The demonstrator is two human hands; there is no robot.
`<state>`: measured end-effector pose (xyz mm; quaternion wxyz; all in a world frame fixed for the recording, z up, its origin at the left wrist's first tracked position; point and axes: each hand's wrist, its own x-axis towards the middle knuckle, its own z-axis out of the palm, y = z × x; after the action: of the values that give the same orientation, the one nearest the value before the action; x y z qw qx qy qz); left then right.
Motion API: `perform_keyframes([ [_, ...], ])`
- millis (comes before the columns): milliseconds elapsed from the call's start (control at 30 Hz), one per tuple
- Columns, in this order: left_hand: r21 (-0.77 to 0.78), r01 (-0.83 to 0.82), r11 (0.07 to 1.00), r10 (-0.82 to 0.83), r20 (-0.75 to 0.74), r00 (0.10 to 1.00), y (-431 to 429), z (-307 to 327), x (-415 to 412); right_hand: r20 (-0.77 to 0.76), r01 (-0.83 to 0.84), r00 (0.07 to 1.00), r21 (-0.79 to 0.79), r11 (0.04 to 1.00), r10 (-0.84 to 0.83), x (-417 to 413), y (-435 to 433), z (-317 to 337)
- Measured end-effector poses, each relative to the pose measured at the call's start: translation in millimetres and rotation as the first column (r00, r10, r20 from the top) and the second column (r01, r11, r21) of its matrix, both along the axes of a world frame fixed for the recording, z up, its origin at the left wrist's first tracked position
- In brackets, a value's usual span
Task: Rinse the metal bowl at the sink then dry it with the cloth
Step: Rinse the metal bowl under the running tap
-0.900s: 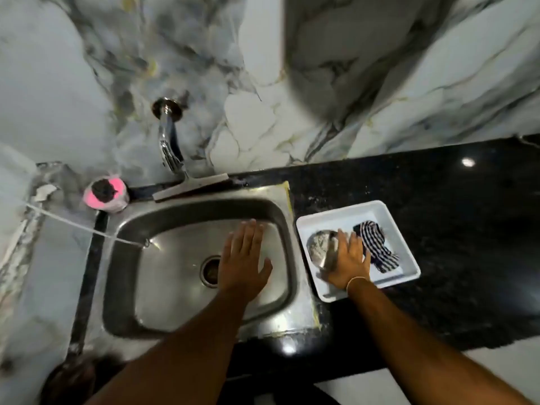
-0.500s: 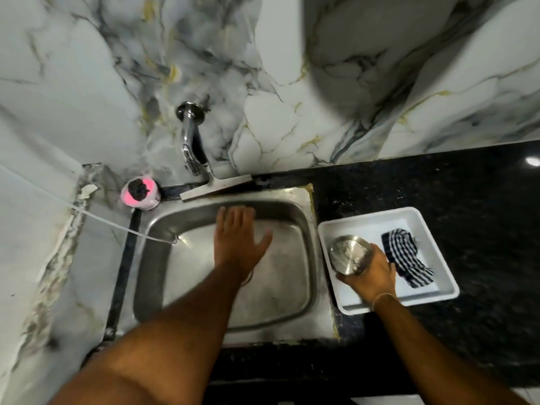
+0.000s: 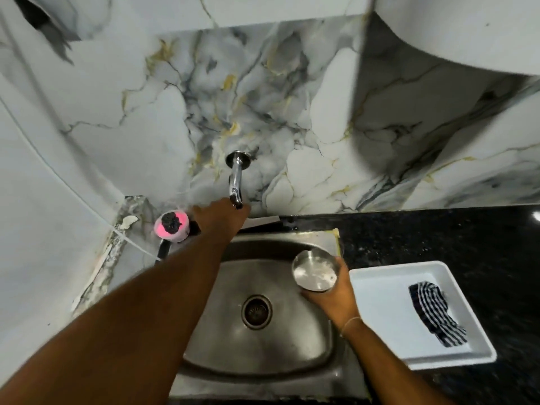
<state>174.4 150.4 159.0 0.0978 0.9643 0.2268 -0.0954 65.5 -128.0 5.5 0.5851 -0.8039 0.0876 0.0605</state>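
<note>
My right hand (image 3: 333, 296) grips the small metal bowl (image 3: 315, 269) from below and holds it over the right side of the steel sink (image 3: 263, 352), open side up. My left hand (image 3: 219, 217) reaches to the back of the sink, right at the lower end of the chrome tap (image 3: 236, 182) that comes out of the marble wall; its fingers are hidden, so I cannot see whether it grips the tap. No water is visible. The black-and-white checked cloth (image 3: 435, 312) lies crumpled in the white tray (image 3: 380, 305), right of the sink.
A pink tub holding a dark scrubber (image 3: 172, 225) sits at the sink's back left corner. The black stone counter (image 3: 438, 238) runs to the right under the tray. The sink drain (image 3: 256, 311) is open in the basin's middle.
My right hand lifted the bowl out of the tray and carried it left over the sink. My left hand moved from above the basin up to the tap. The view tilted upward.
</note>
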Motion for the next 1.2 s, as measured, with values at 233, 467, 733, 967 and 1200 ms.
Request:
perform_keyframes([
  [233,-0.224,0.197,0.955,-0.217,-0.069,0.974,36.6,0.5,11.0,0.030,-0.186,0.982,0.053,0.981,0.184,42.6,118.0,8.6],
  [467,-0.301,0.260,0.917,-0.303,-0.106,0.947,52.5,-9.0,24.1,0.047,-0.225,0.974,0.148,0.963,0.221,64.7,175.4,-4.5],
  [733,-0.340,0.268,0.902,-0.310,-0.074,0.948,52.2,-14.3,28.4,0.083,-0.203,0.978,0.140,0.969,0.193,99.9,179.0,-6.1],
  [967,-0.345,0.251,0.904,-0.303,-0.105,0.947,50.6,-13.8,27.4,0.086,-0.262,0.961,-0.005,0.965,0.262,79.4,152.6,-30.3],
  [1200,-0.277,0.264,0.924,-0.300,-0.093,0.949,51.5,-19.8,25.6,0.108,-0.277,0.957,0.073,0.958,0.269,80.7,187.5,-22.1],
])
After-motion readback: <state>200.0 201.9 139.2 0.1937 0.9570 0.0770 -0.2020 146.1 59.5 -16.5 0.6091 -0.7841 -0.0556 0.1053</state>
